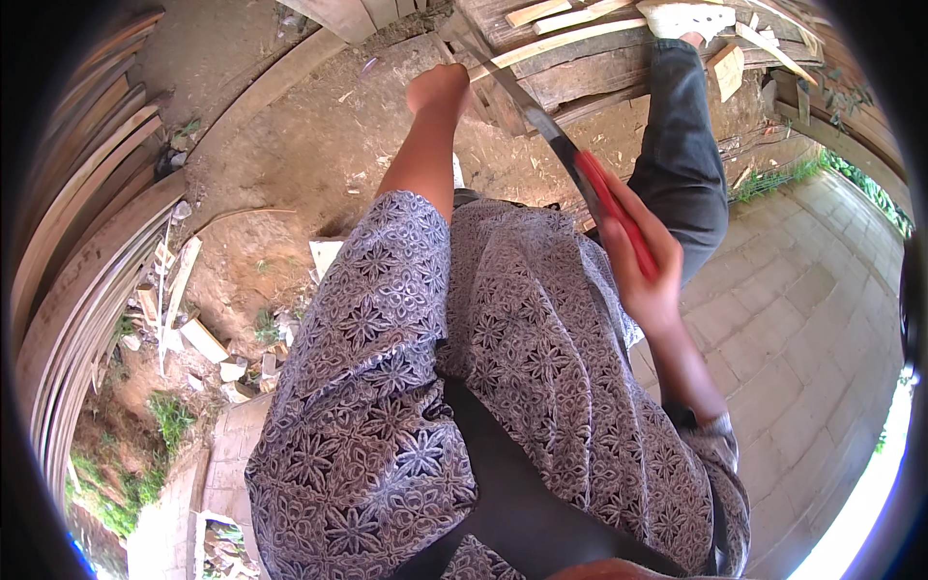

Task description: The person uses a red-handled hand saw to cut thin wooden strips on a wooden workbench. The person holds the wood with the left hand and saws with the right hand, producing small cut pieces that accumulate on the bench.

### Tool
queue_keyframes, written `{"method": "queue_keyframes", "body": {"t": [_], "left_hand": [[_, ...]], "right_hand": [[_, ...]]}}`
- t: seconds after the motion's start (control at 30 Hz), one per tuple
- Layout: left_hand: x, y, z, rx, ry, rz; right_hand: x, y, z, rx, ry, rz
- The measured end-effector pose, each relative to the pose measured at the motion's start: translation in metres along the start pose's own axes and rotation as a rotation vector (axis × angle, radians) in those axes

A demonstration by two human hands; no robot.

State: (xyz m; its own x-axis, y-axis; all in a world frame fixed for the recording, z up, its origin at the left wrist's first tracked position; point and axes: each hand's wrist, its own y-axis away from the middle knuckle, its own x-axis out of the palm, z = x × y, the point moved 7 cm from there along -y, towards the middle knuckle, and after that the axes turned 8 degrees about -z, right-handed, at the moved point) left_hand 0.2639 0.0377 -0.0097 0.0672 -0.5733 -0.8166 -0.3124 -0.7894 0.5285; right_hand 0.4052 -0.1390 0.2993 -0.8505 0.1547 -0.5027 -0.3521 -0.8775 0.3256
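Note:
My right hand [643,261] is wrapped round the red handle of a handsaw [541,118]. The saw's blade slants up and to the left, crossing a thin pale wood strip [570,43] near its left end. At that end my left hand [440,89] is closed in a fist, gripping the strip; the part inside the fist is hidden. The strip lies across a heavy weathered timber [580,77]. My foot in a white clog [686,17] rests on the timber beside the strip's far right end.
Stacked boards [82,222] line the left side. Wood offcuts [203,340] and chips litter the dirt ground [319,116]. A loose wood block [727,71] sits near my foot. Paving [783,280] spreads to the right, with grass [773,184] along its edge.

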Motion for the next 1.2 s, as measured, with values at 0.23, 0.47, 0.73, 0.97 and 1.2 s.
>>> {"method": "queue_keyframes", "body": {"t": [0.23,0.47,0.73,0.97,1.2], "left_hand": [[0.002,-0.001,0.000,-0.004,0.012,-0.041],[0.002,-0.002,0.000,-0.002,0.011,-0.034],[0.002,0.000,-0.004,0.013,0.004,-0.021],[-0.004,0.008,0.001,-0.003,0.022,-0.032],[-0.003,-0.005,-0.002,-0.025,0.177,0.166]], "right_hand": [[-0.030,0.022,0.014,0.154,0.028,-0.029],[-0.033,0.001,0.037,0.125,0.018,0.040],[-0.033,0.006,0.050,0.140,0.075,0.048],[-0.040,0.001,0.073,-0.024,0.073,0.048],[0.036,-0.080,-0.002,-0.005,-0.035,-0.043]]}}
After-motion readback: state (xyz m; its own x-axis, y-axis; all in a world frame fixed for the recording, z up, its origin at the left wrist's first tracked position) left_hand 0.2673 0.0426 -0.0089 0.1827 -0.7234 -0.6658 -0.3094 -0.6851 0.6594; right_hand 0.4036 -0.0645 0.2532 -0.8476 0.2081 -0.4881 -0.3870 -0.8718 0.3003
